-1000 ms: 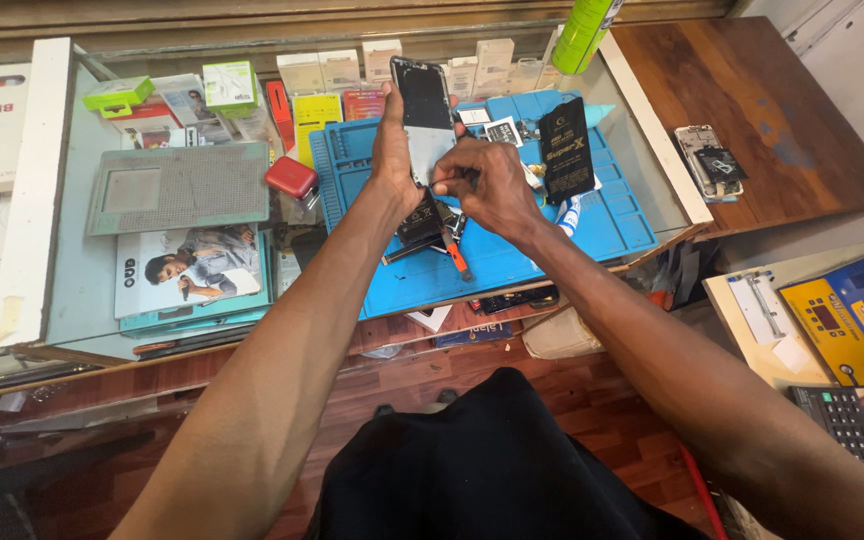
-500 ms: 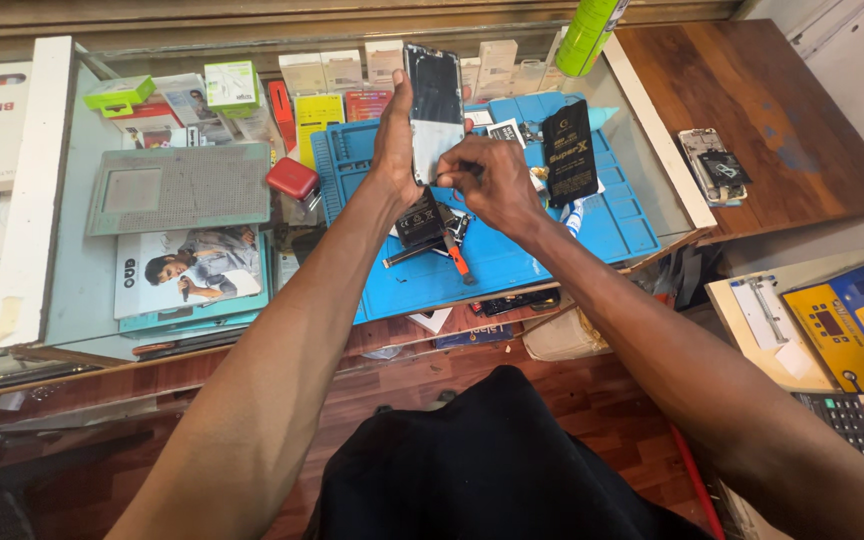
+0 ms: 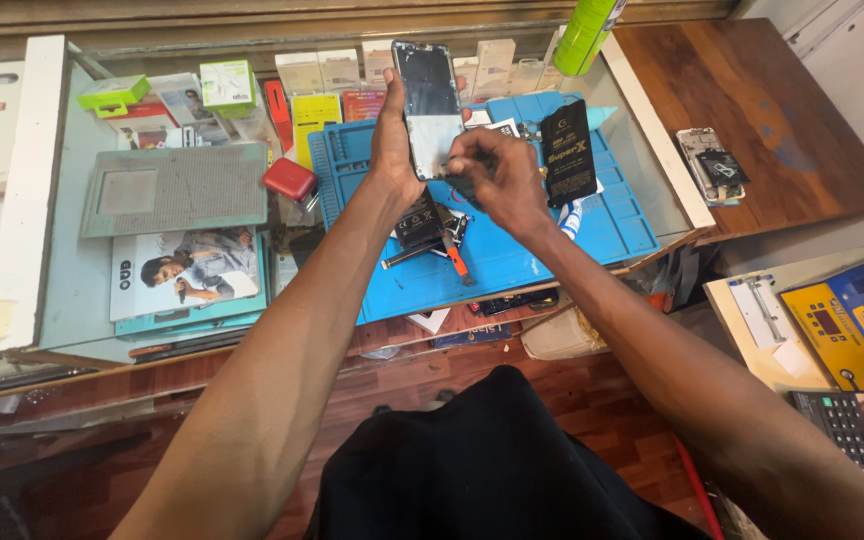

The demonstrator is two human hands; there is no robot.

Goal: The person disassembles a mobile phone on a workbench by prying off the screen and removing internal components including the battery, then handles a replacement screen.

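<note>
A: Changes from the earlier frame are requested.

B: Phone (image 3: pixel 428 105) is seen raised slightly higher and held more upright above the blue work mat (image 3: pixel 512 255) than half a second ago. It is gripped along its left edge by the left hand (image 3: pixel 395 135), fingers wrapped behind it. The right hand (image 3: pixel 497 180) has been kept at the lower part of the phone, fingertips pressed together in a pinch against its pale lower section. What is pinched cannot be told. Both forearms are shown almost unchanged.

A: Surface details are requested.

B: The mat is laid on a glass counter (image 3: pixel 77 275) edged with wood. A black battery (image 3: pixel 566 152) is placed on the mat just right of the hands. Black parts and an orange-handled tool (image 3: pixel 455 260) are found on the mat below the hands. A grey perforated pad (image 3: pixel 174 188), a red case (image 3: pixel 289 179) and printed packaging are set to the left.

A: Room details are requested.

B: A wooden table (image 3: pixel 752 110) bearing a second opened phone (image 3: pixel 710 163) is seen at the right, a green bottle (image 3: pixel 588 30) at the top, and a yellow and blue instrument (image 3: pixel 842 325) with a calculator (image 3: pixel 847 425) at the lower right.
</note>
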